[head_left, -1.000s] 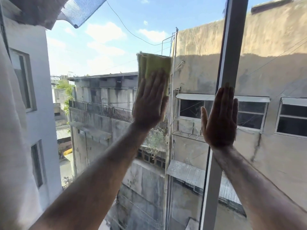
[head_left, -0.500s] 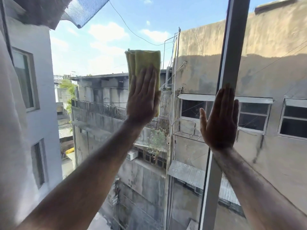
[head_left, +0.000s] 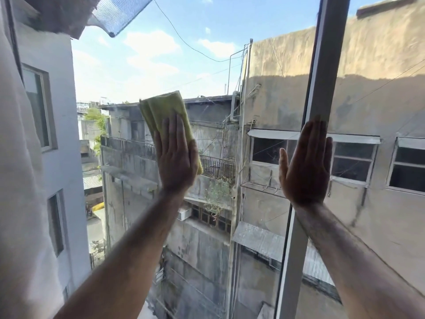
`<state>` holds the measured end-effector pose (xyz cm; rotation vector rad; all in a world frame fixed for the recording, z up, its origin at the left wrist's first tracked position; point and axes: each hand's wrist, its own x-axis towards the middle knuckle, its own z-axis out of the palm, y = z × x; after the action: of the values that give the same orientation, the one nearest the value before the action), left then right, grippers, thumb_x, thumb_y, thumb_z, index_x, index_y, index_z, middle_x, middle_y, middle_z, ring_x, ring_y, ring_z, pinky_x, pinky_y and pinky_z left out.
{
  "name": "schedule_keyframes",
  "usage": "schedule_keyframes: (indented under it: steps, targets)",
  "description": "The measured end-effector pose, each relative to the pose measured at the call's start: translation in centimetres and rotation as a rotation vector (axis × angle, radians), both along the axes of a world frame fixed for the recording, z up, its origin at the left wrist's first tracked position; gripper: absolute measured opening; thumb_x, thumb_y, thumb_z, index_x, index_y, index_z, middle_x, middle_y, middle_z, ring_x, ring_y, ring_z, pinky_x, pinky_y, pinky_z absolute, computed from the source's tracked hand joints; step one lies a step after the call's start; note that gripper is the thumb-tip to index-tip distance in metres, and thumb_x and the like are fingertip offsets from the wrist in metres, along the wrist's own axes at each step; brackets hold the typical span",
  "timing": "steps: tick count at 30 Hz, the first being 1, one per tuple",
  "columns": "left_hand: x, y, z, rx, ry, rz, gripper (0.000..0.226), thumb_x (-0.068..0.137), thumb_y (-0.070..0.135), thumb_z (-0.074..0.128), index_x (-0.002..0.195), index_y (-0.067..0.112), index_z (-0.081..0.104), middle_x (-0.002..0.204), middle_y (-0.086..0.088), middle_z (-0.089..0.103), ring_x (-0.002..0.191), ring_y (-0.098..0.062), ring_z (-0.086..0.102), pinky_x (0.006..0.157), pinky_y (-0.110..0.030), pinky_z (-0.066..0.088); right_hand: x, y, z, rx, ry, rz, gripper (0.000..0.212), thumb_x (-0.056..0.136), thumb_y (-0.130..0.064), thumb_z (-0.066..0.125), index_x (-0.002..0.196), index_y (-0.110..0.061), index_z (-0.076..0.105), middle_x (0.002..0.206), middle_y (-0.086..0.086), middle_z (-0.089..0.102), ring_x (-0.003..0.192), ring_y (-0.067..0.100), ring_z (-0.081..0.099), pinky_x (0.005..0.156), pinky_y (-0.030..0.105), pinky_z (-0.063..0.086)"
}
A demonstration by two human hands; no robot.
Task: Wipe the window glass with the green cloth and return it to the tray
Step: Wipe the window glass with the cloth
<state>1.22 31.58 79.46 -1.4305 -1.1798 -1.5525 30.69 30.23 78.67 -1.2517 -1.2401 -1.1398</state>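
A folded green cloth is pressed flat against the window glass by my left hand, whose palm and straight fingers cover its lower half. The cloth leans to the left at its top. My right hand rests flat on the glass and on the grey window frame, fingers straight and together, holding nothing. No tray is in view.
A white curtain hangs along the left edge. The vertical frame bar runs from top right down to the bottom centre. Through the glass I see concrete buildings, a railed balcony and sky.
My left hand has slid the cloth leftwards across the glass, and the cloth now tilts left. My right hand has stayed on the frame.
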Motion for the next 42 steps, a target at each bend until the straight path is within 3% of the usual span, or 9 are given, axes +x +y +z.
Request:
schedule_keyframes:
  steps: [4,8,12,17,20,26,35,40,42]
  targets:
    - [4.8,0.4,2.3,0.047,0.241,-0.033,0.059,0.109,0.026,0.044,0.163,0.008,0.027,0.172,-0.015,0.029,0.164,-0.03,0.019,0.133,-0.058,0.022,0.2,0.2,-0.1,0.017,-0.01,-0.008,0.074,0.116,-0.042,0.039,0.168,0.005,0.016,0.177,0.027,0.016,0.167,0.038,0.017,0.136,0.054,0.022]
    - [4.5,0.2,-4.1,0.026,0.621,-0.065,0.059,0.108,0.029,0.046,0.162,0.01,0.031,0.17,-0.014,0.033,0.162,-0.03,0.025,0.132,-0.057,0.027,0.1,0.1,0.0,0.024,-0.009,-0.017,0.074,0.116,-0.043,0.038,0.168,0.006,0.018,0.177,0.027,0.018,0.167,0.038,0.018,0.136,0.053,0.022]
    - [0.3,-0.6,-9.1,-0.042,0.467,-0.048,0.06,0.106,0.024,0.049,0.16,0.005,0.033,0.169,-0.018,0.034,0.161,-0.034,0.028,0.125,-0.063,0.034,0.1,0.1,0.0,0.011,0.0,-0.011,0.075,0.115,-0.045,0.037,0.168,0.005,0.016,0.177,0.026,0.016,0.167,0.037,0.016,0.136,0.053,0.022]
    - [0.8,-0.2,-1.6,-0.036,0.082,0.002,0.062,0.109,0.029,0.044,0.162,0.005,0.025,0.173,-0.016,0.027,0.163,-0.031,0.021,0.134,-0.056,0.021,0.2,0.2,0.0,-0.009,-0.001,-0.014,0.076,0.115,-0.046,0.036,0.168,0.005,0.015,0.178,0.026,0.014,0.168,0.038,0.014,0.136,0.054,0.022]
    - [2.8,0.1,1.1,-0.001,0.226,-0.015,0.06,0.109,0.029,0.043,0.162,0.006,0.027,0.172,-0.015,0.028,0.163,-0.031,0.021,0.134,-0.056,0.02,0.2,0.1,0.0,-0.018,-0.004,-0.02,0.077,0.116,-0.046,0.037,0.168,0.006,0.015,0.177,0.027,0.014,0.168,0.038,0.014,0.136,0.055,0.022]
    - [-1.0,0.2,-4.5,-0.009,0.775,-0.029,0.06,0.108,0.031,0.051,0.16,0.006,0.034,0.17,-0.013,0.035,0.161,-0.029,0.028,0.128,-0.058,0.033,0.1,0.1,0.0,-0.009,-0.007,-0.015,0.076,0.116,-0.044,0.038,0.168,0.006,0.016,0.177,0.027,0.015,0.167,0.038,0.015,0.135,0.055,0.023]
    - [-2.1,0.2,5.2,-0.007,0.129,0.052,0.063,0.109,0.03,0.04,0.163,0.003,0.022,0.172,-0.019,0.027,0.163,-0.032,0.02,0.133,-0.057,0.023,0.1,0.1,0.0,0.008,-0.006,0.005,0.075,0.115,-0.044,0.038,0.168,0.005,0.016,0.177,0.026,0.015,0.167,0.038,0.018,0.136,0.053,0.022]
    - [3.4,-0.7,6.9,-0.093,0.354,0.02,0.08,0.104,0.061,0.009,0.165,0.01,0.012,0.176,-0.012,0.017,0.165,-0.027,0.011,0.137,-0.048,0.008,0.3,0.2,0.0,0.006,-0.005,0.016,0.076,0.115,-0.044,0.039,0.169,0.004,0.014,0.178,0.026,0.014,0.167,0.037,0.016,0.137,0.052,0.021]
    - [4.5,-1.3,4.0,-0.102,0.496,0.003,0.077,0.106,0.058,0.014,0.165,0.009,0.018,0.175,-0.013,0.021,0.165,-0.028,0.015,0.137,-0.047,0.008,0.2,0.2,0.0,0.007,-0.005,0.02,0.076,0.115,-0.045,0.038,0.169,0.003,0.013,0.178,0.025,0.014,0.167,0.036,0.016,0.137,0.052,0.021]
